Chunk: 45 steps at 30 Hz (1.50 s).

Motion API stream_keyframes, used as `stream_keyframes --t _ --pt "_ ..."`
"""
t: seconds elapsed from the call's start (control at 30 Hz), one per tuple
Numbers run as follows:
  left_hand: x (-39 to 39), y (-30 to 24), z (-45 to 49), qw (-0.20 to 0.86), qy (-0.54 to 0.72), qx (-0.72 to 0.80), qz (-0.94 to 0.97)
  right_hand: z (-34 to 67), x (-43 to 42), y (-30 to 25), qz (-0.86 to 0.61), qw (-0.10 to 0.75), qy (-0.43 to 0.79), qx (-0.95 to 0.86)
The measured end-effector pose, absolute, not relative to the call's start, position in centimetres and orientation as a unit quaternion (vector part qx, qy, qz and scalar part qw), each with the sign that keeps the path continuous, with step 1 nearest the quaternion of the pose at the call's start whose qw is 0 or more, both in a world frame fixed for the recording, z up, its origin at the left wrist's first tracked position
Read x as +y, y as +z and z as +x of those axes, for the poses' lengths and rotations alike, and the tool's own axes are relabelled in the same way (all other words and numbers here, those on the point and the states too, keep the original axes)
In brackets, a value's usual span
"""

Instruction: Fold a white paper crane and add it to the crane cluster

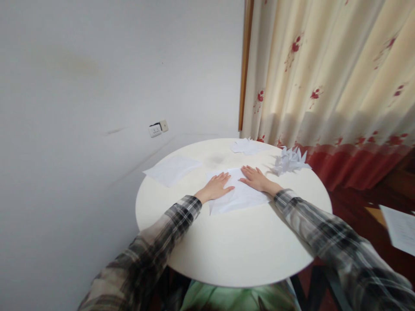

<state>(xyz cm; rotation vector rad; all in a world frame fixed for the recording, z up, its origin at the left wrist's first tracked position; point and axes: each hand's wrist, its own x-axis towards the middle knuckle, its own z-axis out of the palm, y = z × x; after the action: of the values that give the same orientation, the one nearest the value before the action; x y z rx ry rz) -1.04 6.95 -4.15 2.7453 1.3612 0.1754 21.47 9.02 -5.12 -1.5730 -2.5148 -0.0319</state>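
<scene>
A white sheet of paper [241,198] lies in the middle of a round white table [233,250]. My left hand [216,187] rests flat on the sheet's left part, fingers stretched out. My right hand [257,178] lies flat on the sheet's upper right part, fingers spread. Both hands press on the paper and hold nothing. Both arms wear plaid sleeves.
Another white sheet [172,169] lies at the table's left. Folded paper pieces [245,146] sit at the far edge, and a cluster of folded paper shapes [289,160] at the right. A wall with a socket [158,128] is behind; a flowered curtain [327,82] hangs right.
</scene>
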Motion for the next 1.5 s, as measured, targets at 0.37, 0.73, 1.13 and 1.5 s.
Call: stream_keyframes --t 0.37,0.73,1.13,1.5 --pt "7.0 -4.3 -0.9 0.038 0.058 0.445 0.893 23.0 4.5 -4.5 -0.381 0.103 -0.084 -0.915" --pt "7.2 -4.5 -1.0 0.034 0.059 0.442 0.894 23.1 3.5 -4.4 -0.343 0.117 -0.168 -0.917" --pt "6.0 -3.7 0.2 0.002 0.114 0.3 0.947 23.1 3.8 -4.2 -0.334 0.1 -0.133 -0.928" --pt "5.6 -3.6 0.2 0.096 0.092 0.316 0.939 23.4 4.1 -4.1 -0.343 0.114 -0.058 -0.93"
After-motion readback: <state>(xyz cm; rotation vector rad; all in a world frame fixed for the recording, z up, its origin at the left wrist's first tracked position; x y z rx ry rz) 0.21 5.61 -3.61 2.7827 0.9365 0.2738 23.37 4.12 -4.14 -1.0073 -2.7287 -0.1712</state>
